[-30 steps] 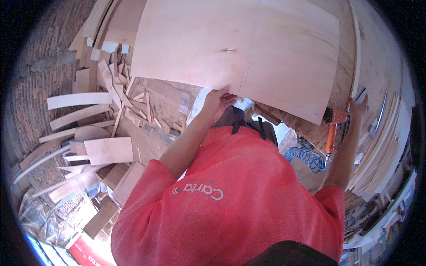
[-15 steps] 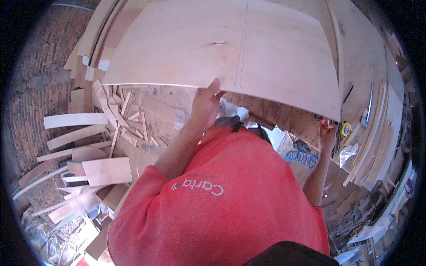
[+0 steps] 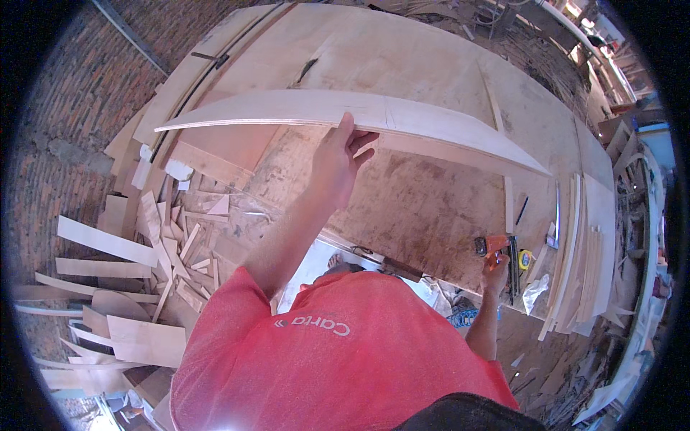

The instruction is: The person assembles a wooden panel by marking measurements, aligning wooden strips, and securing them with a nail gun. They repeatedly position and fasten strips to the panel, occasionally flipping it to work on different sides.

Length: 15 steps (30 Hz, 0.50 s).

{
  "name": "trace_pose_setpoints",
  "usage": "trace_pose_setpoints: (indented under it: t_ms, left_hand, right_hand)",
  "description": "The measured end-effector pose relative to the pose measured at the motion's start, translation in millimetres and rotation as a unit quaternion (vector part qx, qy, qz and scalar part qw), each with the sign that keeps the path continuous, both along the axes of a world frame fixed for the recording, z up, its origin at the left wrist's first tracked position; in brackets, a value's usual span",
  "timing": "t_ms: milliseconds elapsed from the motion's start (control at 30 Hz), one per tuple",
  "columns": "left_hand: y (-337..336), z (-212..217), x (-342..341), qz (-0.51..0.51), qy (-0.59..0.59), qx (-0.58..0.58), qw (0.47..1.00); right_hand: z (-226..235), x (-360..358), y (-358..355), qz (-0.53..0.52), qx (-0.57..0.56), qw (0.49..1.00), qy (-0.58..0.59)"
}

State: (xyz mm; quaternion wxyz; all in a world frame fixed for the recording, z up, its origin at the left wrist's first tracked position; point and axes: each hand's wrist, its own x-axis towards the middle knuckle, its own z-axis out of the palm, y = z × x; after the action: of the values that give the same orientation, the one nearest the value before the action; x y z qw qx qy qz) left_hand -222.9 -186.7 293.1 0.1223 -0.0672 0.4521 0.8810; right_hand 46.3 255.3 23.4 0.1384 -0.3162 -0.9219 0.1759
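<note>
My left hand (image 3: 336,164) grips the near edge of a large pale plywood panel (image 3: 366,109), thumb on top and some fingers underneath, spread apart. The panel is tilted, its near edge raised off the workbench (image 3: 424,201), so its top looks like a narrow band with a pencil line across it. At the right, my right hand (image 3: 494,276) is closed around the handle of an orange and black nail gun (image 3: 496,244) at the bench's near edge. A yellow tape measure (image 3: 525,258) lies just right of the gun.
Wood offcuts (image 3: 183,266) are heaped at the left, beside a brick wall (image 3: 79,115). Long wooden strips (image 3: 575,266) lie along the right side, with a dark pencil (image 3: 522,210) nearby. A blue coiled hose (image 3: 462,317) hangs below the bench edge.
The panel has gone from facing me broadly to nearly edge-on, exposing more bench. The nail gun, mostly hidden before, now shows in my right hand. The view has shifted too.
</note>
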Motion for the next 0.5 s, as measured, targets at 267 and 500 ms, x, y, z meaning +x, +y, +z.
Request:
trace_pose_setpoints:
  t_ms: [267, 500]
  left_hand:
    - [-16, -21, 27, 0.001, -0.027, -0.086, 0.996]
    - [-68, -113, 117, -0.109, -0.229, 0.044, 0.966]
  right_hand:
    - [73, -2, -17, -0.084, 0.037, 0.982, -0.168]
    - [178, 41, -21, -0.292, -0.308, 0.906, 0.012]
